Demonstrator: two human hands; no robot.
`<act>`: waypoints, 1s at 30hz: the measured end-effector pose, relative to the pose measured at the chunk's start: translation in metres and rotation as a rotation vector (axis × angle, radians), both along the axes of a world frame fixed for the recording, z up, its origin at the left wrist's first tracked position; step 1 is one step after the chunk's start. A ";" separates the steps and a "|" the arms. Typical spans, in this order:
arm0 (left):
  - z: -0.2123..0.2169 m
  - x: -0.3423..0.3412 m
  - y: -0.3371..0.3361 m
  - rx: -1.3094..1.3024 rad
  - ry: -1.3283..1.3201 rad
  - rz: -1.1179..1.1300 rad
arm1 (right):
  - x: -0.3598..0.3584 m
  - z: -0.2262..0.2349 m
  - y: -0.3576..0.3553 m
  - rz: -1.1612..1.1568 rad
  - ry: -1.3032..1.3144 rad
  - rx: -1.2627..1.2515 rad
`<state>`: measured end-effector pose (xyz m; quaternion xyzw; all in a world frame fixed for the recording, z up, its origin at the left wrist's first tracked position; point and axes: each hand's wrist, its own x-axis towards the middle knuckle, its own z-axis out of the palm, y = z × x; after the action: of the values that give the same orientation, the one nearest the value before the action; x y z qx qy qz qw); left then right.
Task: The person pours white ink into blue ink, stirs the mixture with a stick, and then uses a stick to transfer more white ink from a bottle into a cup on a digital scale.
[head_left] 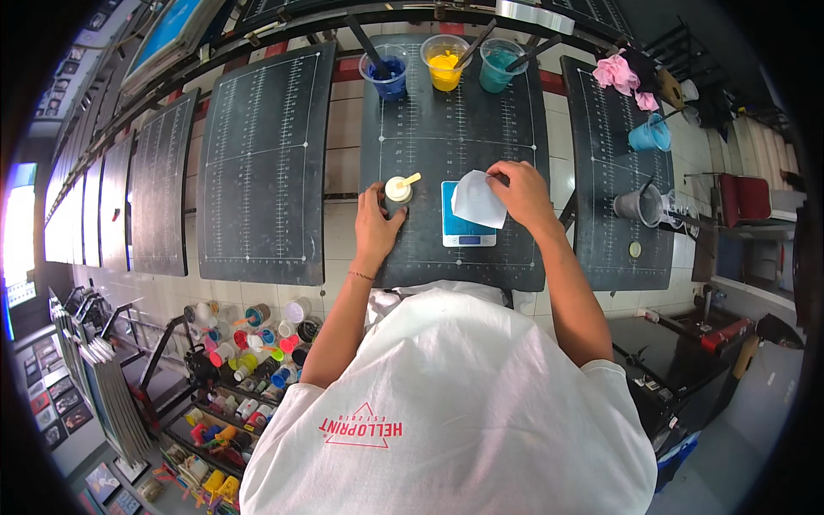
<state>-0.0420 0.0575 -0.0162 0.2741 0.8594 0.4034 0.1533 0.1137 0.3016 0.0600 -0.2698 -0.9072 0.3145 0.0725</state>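
My left hand (378, 225) rests on the black board, its fingers and thumb curved round the near left side of a small white jar (397, 192). A pale yellow stick or small spoon (411, 179) lies across the jar's top, pointing right. Between the thumb and fingers of my right hand (520, 190) is a corner of a white sheet of paper (477, 202). The sheet is tilted and covers part of a small digital scale (469, 241) with a blue top. Whether the paper touches the scale, I cannot tell.
Along the board's far edge stand clear cups of blue paint (392, 83), yellow paint (445, 72) and teal paint (496, 79), each with a stirrer. On the right board are a light blue cup (650, 134), a grey cup (637, 206) and pink cloth (615, 75). Several paint containers (249, 365) crowd the lower left.
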 end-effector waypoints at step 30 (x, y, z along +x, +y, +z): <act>0.051 0.059 0.012 -0.252 -0.249 -0.924 | 0.008 -0.011 0.016 -0.052 0.003 -0.017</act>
<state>0.0171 0.0693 0.0351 0.5555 0.6652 0.2161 0.4497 0.1218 0.3179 0.0495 -0.2932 -0.8971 0.3208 0.0798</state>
